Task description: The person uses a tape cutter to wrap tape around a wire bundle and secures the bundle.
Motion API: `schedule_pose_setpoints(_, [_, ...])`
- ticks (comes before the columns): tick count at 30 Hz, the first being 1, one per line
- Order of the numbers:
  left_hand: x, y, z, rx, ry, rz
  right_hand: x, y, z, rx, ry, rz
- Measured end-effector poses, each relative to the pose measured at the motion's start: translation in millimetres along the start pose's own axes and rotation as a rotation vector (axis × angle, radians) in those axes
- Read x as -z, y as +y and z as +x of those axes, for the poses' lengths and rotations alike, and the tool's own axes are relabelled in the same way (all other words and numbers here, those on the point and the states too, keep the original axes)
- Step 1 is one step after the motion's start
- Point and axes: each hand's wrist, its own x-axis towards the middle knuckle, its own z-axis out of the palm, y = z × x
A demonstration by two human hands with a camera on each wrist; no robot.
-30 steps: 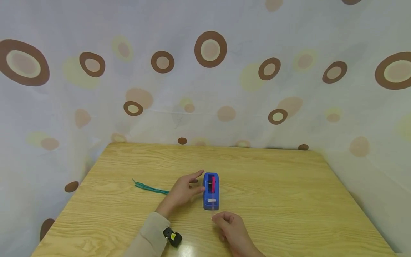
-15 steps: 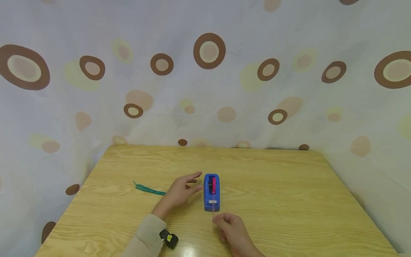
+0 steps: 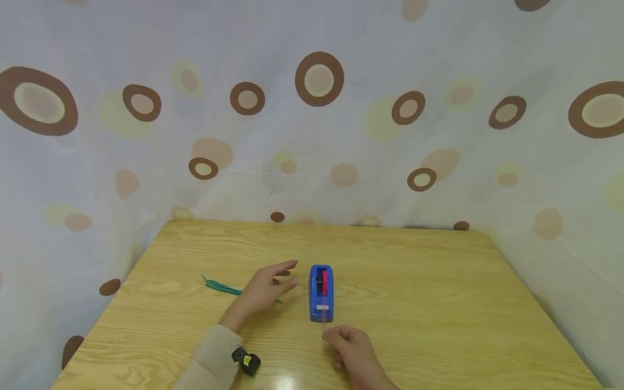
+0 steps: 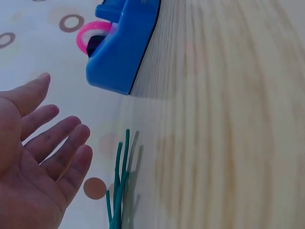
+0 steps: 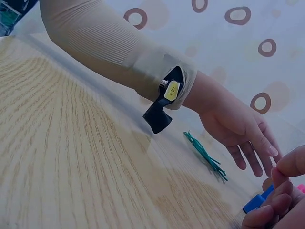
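A blue tape dispenser [image 3: 315, 314] with a pink-cored roll [image 3: 325, 283] stands on the table. My right hand [image 3: 357, 352] pinches the end of the clear tape strip [image 3: 324, 326] between thumb and forefinger, just in front of the dispenser. To the dispenser's left, my left hand [image 3: 260, 290] hovers with fingers extended and holds nothing; its palm and spread fingers show in the left wrist view. Below that hand lies a bundle of thin green strands [image 3: 221, 286], partly covered in the head view. The right wrist view shows the whole bundle [image 5: 204, 153] on the wood.
The wooden table [image 3: 414, 281] reaches back to a patterned cloth backdrop [image 3: 370, 162], which also hangs along both sides. A black camera mount [image 3: 246, 361] is strapped to my left wrist. In the right wrist view, a dark object [image 5: 12, 14] shows at the upper left corner.
My left hand has let go of the dispenser's side and moved left, over the green bundle. My right hand stays in place, still pinching the tape end.
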Motion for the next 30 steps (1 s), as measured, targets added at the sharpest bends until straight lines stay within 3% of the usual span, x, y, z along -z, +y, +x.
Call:
schedule_pose_setpoints(8, [9.1,-8.3,-2.6,-0.002,0.012,0.005,-0.3,1.4,0.6,0.008,-0.002,0.019])
schedule_pose_setpoints(30, [26.1,-13.6,-13.2,-0.038,0.014,0.034,0.8,-0.1,-0.5,0.006,-0.024,0.037])
